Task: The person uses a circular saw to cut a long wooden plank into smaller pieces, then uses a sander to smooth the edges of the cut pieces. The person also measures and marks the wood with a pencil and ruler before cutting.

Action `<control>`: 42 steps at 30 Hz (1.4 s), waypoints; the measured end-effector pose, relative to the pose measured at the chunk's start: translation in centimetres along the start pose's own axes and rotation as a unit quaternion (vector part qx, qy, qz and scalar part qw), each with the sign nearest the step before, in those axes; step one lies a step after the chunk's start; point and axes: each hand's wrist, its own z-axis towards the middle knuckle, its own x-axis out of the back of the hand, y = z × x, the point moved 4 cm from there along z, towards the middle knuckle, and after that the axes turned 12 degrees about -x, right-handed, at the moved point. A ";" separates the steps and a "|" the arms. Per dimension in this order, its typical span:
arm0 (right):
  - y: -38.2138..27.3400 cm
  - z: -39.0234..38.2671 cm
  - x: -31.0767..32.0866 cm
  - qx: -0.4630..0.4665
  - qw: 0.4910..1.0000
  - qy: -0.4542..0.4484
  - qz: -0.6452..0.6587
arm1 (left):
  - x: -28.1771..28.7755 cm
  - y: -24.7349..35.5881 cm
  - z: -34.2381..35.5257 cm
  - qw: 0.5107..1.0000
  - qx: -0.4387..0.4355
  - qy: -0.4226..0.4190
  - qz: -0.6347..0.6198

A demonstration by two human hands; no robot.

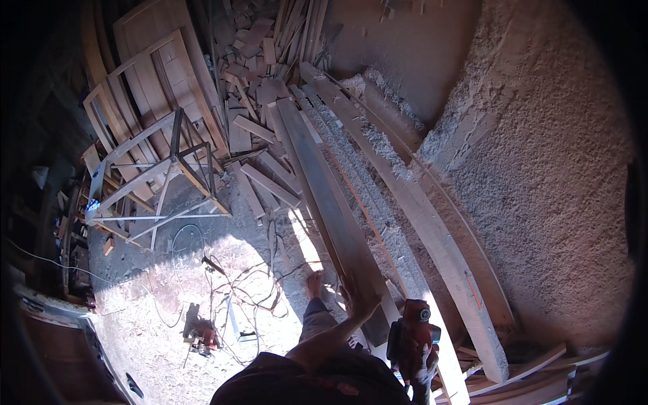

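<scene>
My left hand lies on a long dark-faced wooden plank, its fingers stretched along the near end. The plank runs away from me toward the far wood pile. On my right side is a red and black electric planer, beside the plank's near end and over a pale, sunlit board. My right hand is in deep shadow at the planer's rear and seems wrapped round its handle; single fingers are hard to make out. My bare foot shows left of the plank.
Right of the plank lie a shaving-covered beam and a big heap of wood shavings. Loose offcuts pile up far ahead. Door panels lean behind a metal frame. Tangled cables and another tool lie on the left floor.
</scene>
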 end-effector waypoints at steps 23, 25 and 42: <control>1.4 -1.7 1.2 -0.121 0.936 -0.176 0.278 | 31.5 16.1 6.8 0.625 -0.038 0.135 -0.768; 0.4 -1.6 1.8 -0.029 0.963 -0.112 0.243 | 31.6 15.2 7.1 0.609 -0.079 0.114 -0.781; 1.9 -2.7 1.4 0.022 0.985 -0.030 0.166 | 32.5 17.2 9.7 0.569 -0.059 0.091 -0.815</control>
